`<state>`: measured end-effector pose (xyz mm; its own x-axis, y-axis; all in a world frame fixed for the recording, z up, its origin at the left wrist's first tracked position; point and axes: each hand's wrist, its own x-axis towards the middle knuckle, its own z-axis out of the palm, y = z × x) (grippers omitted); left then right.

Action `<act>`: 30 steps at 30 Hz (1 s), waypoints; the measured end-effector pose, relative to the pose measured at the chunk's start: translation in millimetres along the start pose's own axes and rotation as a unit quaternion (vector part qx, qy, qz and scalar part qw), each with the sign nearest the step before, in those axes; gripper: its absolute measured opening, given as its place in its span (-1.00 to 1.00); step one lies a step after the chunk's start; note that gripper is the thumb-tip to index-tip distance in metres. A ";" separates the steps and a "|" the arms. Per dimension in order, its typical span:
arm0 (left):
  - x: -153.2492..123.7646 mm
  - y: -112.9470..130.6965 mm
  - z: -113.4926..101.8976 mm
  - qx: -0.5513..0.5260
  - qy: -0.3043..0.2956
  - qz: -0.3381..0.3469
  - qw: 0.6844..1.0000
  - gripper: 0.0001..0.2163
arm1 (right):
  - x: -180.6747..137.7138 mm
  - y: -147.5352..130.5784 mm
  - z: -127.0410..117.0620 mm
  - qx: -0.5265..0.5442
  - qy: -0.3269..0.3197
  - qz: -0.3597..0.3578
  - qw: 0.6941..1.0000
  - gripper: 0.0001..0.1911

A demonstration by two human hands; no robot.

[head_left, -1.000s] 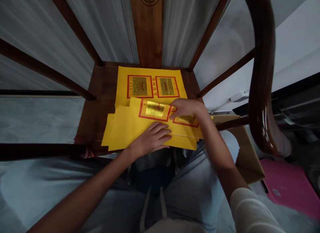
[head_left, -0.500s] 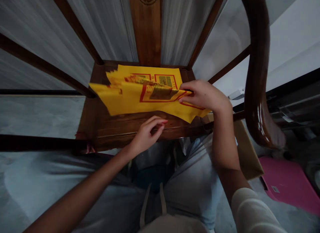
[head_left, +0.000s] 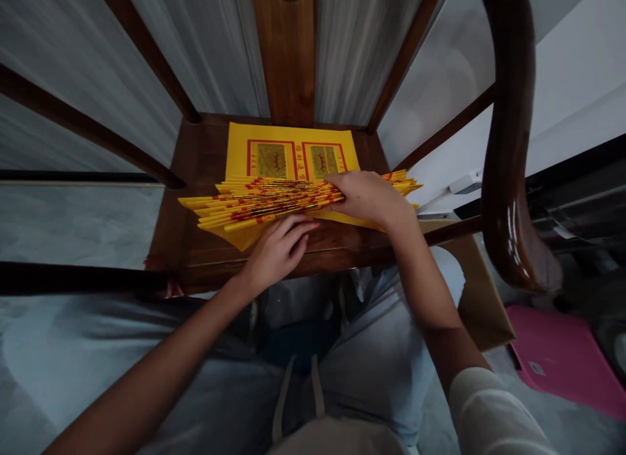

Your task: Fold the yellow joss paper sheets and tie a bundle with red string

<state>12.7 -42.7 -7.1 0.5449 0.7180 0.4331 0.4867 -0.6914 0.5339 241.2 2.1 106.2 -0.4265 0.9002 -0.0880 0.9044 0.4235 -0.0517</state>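
A fanned bundle of folded yellow joss paper (head_left: pixel 267 204) with red and gold print lies across the wooden chair seat (head_left: pixel 195 259), its folded edges upward. My right hand (head_left: pixel 369 195) is closed around the bundle right of its middle, thumb on the near side. Just below the bundle's near edge is my left hand (head_left: pixel 278 251), its fingers loosely curved and apart, holding nothing; the fingertips are close to the paper, and I cannot tell if they touch. Behind the bundle a flat yellow sheet (head_left: pixel 237 148) shows two red-framed gold panels.
The chair's back slat (head_left: pixel 286 64) rises behind the seat, with a curved armrest (head_left: pixel 508 148) at the right. A cardboard box (head_left: pixel 482 292) and a pink flat object (head_left: pixel 567 357) are on the floor to the right. My legs are below the seat.
The bundle has turned from showing its printed face to showing its fanned folded edges. My right hand has moved left and wraps it. My left hand has risen slightly towards the paper.
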 end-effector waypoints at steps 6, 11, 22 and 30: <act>24.8 14.2 -51.9 0.211 0.020 0.013 0.977 -0.46 | -3.1 -7.1 -0.2 0.009 0.008 -0.039 0.999 -0.72; 54.8 8.8 -76.0 0.226 -0.087 -0.062 0.968 -0.31 | 1.0 -16.0 8.5 0.017 0.005 -0.058 0.998 -0.62; 85.0 22.5 -109.2 0.325 -0.220 -0.136 0.910 -0.82 | -15.1 4.8 -14.6 -0.019 -0.031 -0.003 0.999 -0.74; 73.9 12.1 -94.7 0.310 -0.214 -0.122 0.918 -0.61 | -10.3 2.4 -1.1 -0.009 -0.028 0.003 1.000 -0.56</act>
<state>-5.8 9.6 100.1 0.5218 0.8521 -0.0408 0.8529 -0.5221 0.0042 247.7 -6.1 108.1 -0.4204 0.8957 -0.1446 0.9068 0.4202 -0.0333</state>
